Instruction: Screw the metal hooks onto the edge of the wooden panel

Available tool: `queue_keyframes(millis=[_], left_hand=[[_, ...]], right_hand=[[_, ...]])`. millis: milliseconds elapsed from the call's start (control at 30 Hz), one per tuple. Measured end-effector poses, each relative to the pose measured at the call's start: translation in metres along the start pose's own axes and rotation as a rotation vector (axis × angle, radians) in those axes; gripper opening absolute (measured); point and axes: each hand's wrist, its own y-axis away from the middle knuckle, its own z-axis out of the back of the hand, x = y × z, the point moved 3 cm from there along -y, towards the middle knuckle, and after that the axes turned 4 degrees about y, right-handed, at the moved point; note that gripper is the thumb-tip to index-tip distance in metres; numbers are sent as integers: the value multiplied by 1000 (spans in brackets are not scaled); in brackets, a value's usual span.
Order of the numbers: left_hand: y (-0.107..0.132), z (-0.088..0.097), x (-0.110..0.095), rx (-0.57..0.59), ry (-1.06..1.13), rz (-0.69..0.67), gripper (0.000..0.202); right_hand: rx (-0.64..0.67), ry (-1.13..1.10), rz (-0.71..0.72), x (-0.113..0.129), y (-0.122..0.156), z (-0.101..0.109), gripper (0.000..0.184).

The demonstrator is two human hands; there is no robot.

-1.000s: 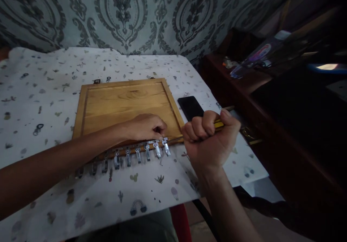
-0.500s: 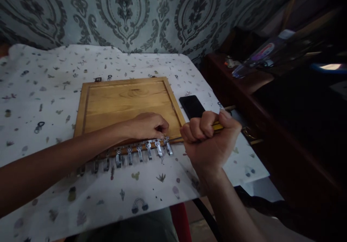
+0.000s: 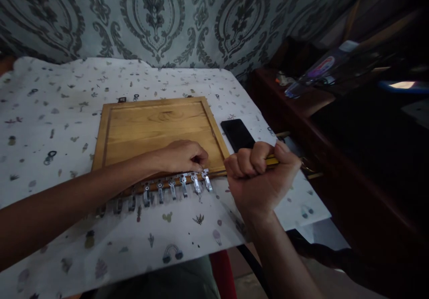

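A wooden framed panel (image 3: 157, 131) lies flat on the table. A row of several silver metal hooks (image 3: 173, 188) runs along its near edge, their curved ends pointing towards me. My left hand (image 3: 184, 155) rests over that edge with its fingers curled and pinched beside the hooks at the right end; whatever is between the fingertips is hidden. Near the panel's right corner my right hand (image 3: 259, 174) is wrapped round the yellow-and-black handle of a screwdriver (image 3: 272, 161). Most of that tool is covered by the fist, and its tip cannot be made out.
A black phone (image 3: 237, 134) lies right of the panel. The table has a patterned white cloth (image 3: 56, 133). Beyond its right edge stands dark red furniture (image 3: 268, 82) with a clear plastic bottle (image 3: 318, 69) on it. A patterned curtain (image 3: 197, 17) hangs behind.
My right hand has shifted very slightly to the right and down, still gripping the screwdriver. The left hand, panel and hooks stay practically in place; the view has moved a little.
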Motion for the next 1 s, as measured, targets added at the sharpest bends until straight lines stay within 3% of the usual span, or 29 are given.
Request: queue_keyframes(millis=[1000], left_hand=[[0,0,0,-15,-17,-18,9]], right_hand=[[1,-25,-42,-1,0,-2,60]])
